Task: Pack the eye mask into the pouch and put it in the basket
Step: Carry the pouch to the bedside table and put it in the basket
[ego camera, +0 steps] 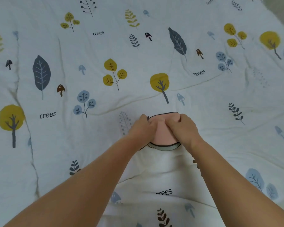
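Down near the middle of the view, a soft pink fabric eye mask [162,134] with dark piping lies folded, its long axis running away from the person, one rounded end pointing far and the other near; a pale green, dark-edged layer peeks out under the near end. It rests on a wrinkled white bedsheet [105,99] printed with yellow trees, blue-grey leaves, mushrooms and the word "trees". The left hand [142,128] and right hand [184,128] flank it, fingers curled closed, pinching the mask's far edge and pressing its sides.
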The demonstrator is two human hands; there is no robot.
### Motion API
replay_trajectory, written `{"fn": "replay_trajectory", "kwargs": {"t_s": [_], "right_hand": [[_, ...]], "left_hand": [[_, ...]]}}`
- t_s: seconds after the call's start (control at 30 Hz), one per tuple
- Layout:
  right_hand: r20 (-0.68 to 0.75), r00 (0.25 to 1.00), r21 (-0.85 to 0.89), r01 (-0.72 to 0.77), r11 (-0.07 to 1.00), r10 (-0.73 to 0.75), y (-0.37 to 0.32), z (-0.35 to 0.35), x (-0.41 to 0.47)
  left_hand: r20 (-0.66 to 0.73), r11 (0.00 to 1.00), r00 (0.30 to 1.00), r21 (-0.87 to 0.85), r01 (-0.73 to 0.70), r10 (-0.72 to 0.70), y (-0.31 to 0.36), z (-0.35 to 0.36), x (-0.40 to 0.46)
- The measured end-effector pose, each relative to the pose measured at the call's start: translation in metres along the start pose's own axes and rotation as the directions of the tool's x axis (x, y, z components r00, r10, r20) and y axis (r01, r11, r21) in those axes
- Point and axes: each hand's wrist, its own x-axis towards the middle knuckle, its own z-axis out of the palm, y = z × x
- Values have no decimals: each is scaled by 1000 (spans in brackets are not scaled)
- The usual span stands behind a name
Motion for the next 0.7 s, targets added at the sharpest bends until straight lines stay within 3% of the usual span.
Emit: {"fn": "replay_trajectory", "kwargs": {"t_s": [0.33,0.5,0.7], "right_hand": [[67,983,-69,176,982,-172,-67,-31,-93],[112,953,-124,294,948,-282,-113,-43,-151],[164,897,-172,435,884,-410,-168,-40,-222]], "left_hand": [[-127,999,990,23,-50,52,21,-64,-101],[-227,988,962,64,-139,150,29,-106,-166],[-322,987,935,2,-159,151,19,-156,-244]]}}
